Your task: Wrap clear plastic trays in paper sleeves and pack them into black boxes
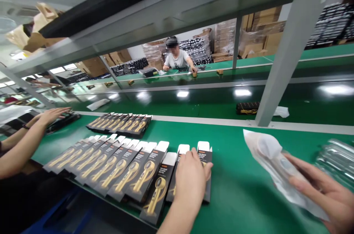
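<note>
My right hand [323, 189] grips a handheld mini fan [282, 164] in a thin white sleeve, its round head pointing up and left above the bench. My left hand [190, 175] is closed on the rightmost black mini fan box [205, 191], thumb at its right side; the hand covers part of that box and of the neighbouring box [173, 186]. Both have their white top flaps raised. To the left, a row of similar boxes [129, 175] leans overlapping, printed with gold fans, several with white flaps up.
Behind stands another row of boxes [118, 125]. Clear plastic trays [337, 160] sit at the right. A metal post [284, 53] rises from the bench edge beside a black box [246, 108] on the green conveyor [171, 108]. A co-worker's hands [52, 116] reach in at left; another person [177, 58] sits opposite.
</note>
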